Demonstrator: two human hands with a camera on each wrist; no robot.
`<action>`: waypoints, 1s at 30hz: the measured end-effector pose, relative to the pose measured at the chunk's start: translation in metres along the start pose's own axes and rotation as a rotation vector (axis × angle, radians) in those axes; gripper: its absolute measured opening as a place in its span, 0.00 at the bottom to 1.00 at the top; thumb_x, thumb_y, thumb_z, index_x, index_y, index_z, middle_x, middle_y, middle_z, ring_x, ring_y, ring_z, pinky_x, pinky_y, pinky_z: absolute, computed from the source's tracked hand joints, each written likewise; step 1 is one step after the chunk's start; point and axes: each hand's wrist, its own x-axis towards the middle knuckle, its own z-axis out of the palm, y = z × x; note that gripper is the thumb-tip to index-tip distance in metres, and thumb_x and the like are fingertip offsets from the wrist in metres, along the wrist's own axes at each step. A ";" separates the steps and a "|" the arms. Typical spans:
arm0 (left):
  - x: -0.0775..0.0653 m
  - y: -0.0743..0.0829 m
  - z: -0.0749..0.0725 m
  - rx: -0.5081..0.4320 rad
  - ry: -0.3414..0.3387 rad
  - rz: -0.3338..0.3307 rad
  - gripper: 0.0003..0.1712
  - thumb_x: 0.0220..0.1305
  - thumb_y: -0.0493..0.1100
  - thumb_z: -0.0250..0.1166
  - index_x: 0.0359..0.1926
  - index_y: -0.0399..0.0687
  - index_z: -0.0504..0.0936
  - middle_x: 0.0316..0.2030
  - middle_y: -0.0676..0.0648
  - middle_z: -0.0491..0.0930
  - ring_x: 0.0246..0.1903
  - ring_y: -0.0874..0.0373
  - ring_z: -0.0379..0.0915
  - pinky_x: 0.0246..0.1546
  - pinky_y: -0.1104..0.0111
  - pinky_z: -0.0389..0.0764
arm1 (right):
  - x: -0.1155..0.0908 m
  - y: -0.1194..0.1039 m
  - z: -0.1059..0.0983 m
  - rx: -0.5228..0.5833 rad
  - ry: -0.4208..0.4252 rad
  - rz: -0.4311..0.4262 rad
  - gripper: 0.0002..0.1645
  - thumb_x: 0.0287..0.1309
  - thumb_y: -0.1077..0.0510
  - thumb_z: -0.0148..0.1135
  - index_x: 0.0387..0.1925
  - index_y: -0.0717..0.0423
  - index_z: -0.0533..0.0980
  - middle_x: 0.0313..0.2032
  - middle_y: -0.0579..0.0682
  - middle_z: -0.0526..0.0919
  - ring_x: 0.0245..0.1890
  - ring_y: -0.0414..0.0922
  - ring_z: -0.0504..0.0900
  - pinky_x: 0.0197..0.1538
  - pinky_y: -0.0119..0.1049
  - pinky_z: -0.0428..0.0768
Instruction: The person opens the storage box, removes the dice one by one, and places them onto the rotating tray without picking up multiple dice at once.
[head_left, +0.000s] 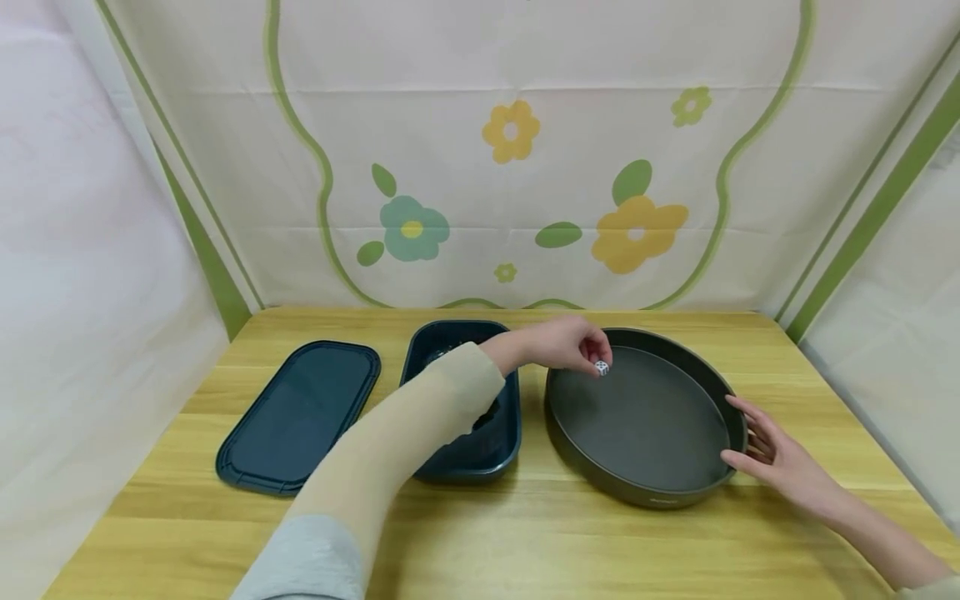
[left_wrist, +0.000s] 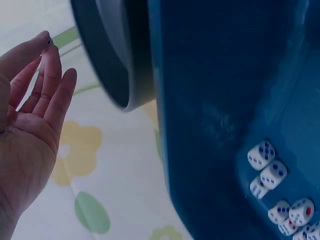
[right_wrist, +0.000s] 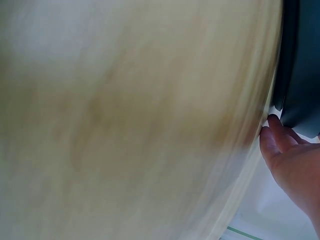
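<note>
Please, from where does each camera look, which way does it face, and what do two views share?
Head: worn on the head, facing forward and down at the wooden table; the left hand pinches a white die over the round pan, and the right hand is at its rim.
Left wrist: looks past the left hand and blue container, with dice inside, toward the flowered cloth.
Right wrist: looks across the blurred table; the right hand's fingers show near the pan.
Shared: head and left wrist both show the container and left hand.

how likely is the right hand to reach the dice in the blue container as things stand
Probably not: the right hand is at the right side of the pan, which lies between it and the dice, and the left arm crosses over the container.
</note>
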 end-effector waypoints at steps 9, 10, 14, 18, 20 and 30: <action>0.026 0.000 0.027 0.080 -0.047 -0.020 0.05 0.62 0.39 0.69 0.39 0.45 0.84 0.30 0.53 0.77 0.30 0.64 0.68 0.33 0.79 0.71 | 0.000 0.001 0.001 0.011 0.011 0.001 0.47 0.63 0.71 0.59 0.76 0.51 0.48 0.64 0.59 0.58 0.53 0.16 0.60 0.48 0.13 0.66; 0.027 0.000 0.029 0.075 -0.053 -0.021 0.05 0.61 0.39 0.69 0.39 0.45 0.84 0.29 0.53 0.77 0.30 0.64 0.68 0.33 0.79 0.70 | 0.000 0.001 0.001 0.011 0.012 0.004 0.47 0.63 0.70 0.59 0.76 0.51 0.48 0.64 0.59 0.58 0.53 0.15 0.60 0.48 0.13 0.66; 0.032 -0.003 0.038 0.072 -0.057 -0.014 0.05 0.60 0.39 0.70 0.38 0.45 0.84 0.28 0.54 0.77 0.29 0.65 0.68 0.32 0.80 0.70 | 0.001 0.001 0.000 0.014 0.001 0.013 0.47 0.64 0.70 0.59 0.76 0.51 0.47 0.64 0.71 0.55 0.53 0.15 0.60 0.48 0.13 0.66; 0.035 -0.006 0.043 0.085 -0.041 -0.014 0.05 0.60 0.39 0.71 0.37 0.47 0.84 0.27 0.55 0.77 0.28 0.66 0.68 0.31 0.80 0.69 | 0.002 0.000 -0.001 0.017 -0.005 0.010 0.47 0.63 0.70 0.59 0.76 0.51 0.47 0.63 0.77 0.54 0.53 0.15 0.60 0.48 0.13 0.65; 0.035 -0.006 0.044 0.080 -0.034 -0.018 0.05 0.59 0.39 0.71 0.36 0.47 0.84 0.27 0.54 0.77 0.28 0.66 0.68 0.31 0.80 0.69 | 0.003 0.000 -0.001 0.024 -0.007 0.008 0.47 0.63 0.70 0.59 0.76 0.51 0.47 0.62 0.77 0.54 0.53 0.15 0.60 0.48 0.13 0.65; 0.030 -0.004 0.037 0.034 -0.027 0.021 0.11 0.60 0.37 0.70 0.44 0.39 0.84 0.31 0.53 0.79 0.31 0.65 0.72 0.34 0.80 0.72 | 0.002 0.000 -0.003 0.007 -0.019 0.039 0.47 0.65 0.68 0.57 0.77 0.48 0.45 0.67 0.75 0.51 0.54 0.16 0.57 0.48 0.12 0.64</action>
